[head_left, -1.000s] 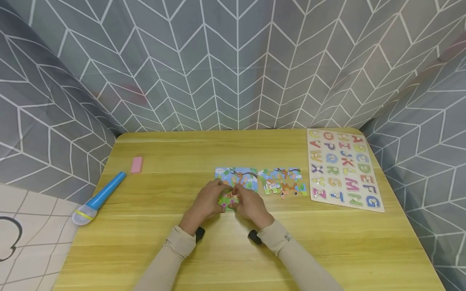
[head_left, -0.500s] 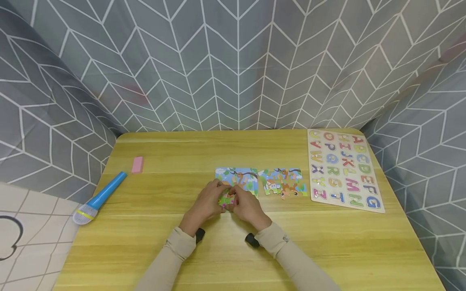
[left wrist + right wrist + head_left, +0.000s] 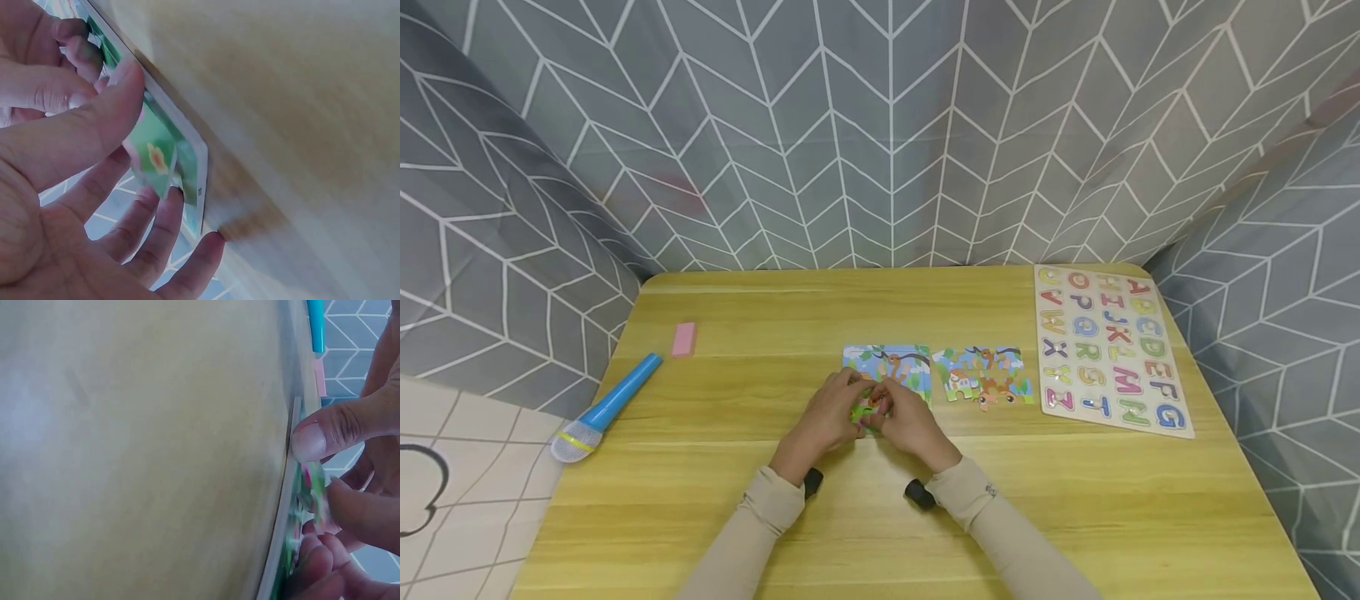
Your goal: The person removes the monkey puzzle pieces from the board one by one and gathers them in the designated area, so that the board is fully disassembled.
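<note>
A picture puzzle board [image 3: 887,357], blue above and green below, lies mid-table, its lower part covered by both hands. A green puzzle piece with an orange and yellow mark [image 3: 155,153] stands tilted up from the board in the left wrist view. My left hand [image 3: 830,410] pinches this puzzle piece, its thumb by the board's edge and other fingers behind the piece. Opposite, my right hand [image 3: 912,419] has its thumb and curled fingers at the piece's other side. In the right wrist view the green and pink piece [image 3: 317,494] shows between the thumbs.
Right of the board lie joined puzzle pieces [image 3: 985,375] with a monkey picture. An alphabet board [image 3: 1101,354] lies farther right. A pink block [image 3: 683,340] and a blue toy microphone [image 3: 617,400] are at the left. A patterned grey curtain [image 3: 880,150] hangs behind the table.
The right hand has shifted slightly left, closer to the left hand. Between the hands, the green piece has gone from nearly flat to tilted up. The left hand stays in place.
</note>
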{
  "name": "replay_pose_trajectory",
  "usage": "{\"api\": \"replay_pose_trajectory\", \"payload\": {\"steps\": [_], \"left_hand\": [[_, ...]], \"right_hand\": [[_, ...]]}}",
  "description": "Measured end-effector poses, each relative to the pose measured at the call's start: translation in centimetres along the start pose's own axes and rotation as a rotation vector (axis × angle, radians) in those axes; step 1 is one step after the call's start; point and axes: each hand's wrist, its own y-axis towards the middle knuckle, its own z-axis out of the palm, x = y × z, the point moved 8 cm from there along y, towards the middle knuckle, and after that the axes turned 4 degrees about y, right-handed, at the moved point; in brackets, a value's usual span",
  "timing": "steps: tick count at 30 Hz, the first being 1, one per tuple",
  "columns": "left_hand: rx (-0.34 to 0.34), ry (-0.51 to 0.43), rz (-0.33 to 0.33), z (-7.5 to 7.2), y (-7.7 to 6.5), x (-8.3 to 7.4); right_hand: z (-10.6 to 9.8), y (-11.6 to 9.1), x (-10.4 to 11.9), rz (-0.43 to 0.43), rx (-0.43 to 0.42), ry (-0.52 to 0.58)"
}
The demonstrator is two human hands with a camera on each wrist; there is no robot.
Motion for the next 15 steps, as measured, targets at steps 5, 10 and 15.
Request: {"api": "replay_pose_trajectory", "payload": {"steps": [5, 10, 15], "left_hand": [[0.003, -0.005, -0.002, 0.10, 0.04, 0.05], [0.007, -0.012, -0.012, 0.01, 0.00, 0.01], [0.014, -0.002, -0.018, 0.01, -0.01, 0.00]], "right_hand": [[-0.29, 0.10, 0.18, -0.028, -0.047, 0.038], [-0.36, 0.06, 0.25, -0.037, -0.066, 0.066], [-0.34, 0.00, 0.34, -0.034, -0.063, 0.121]]}}
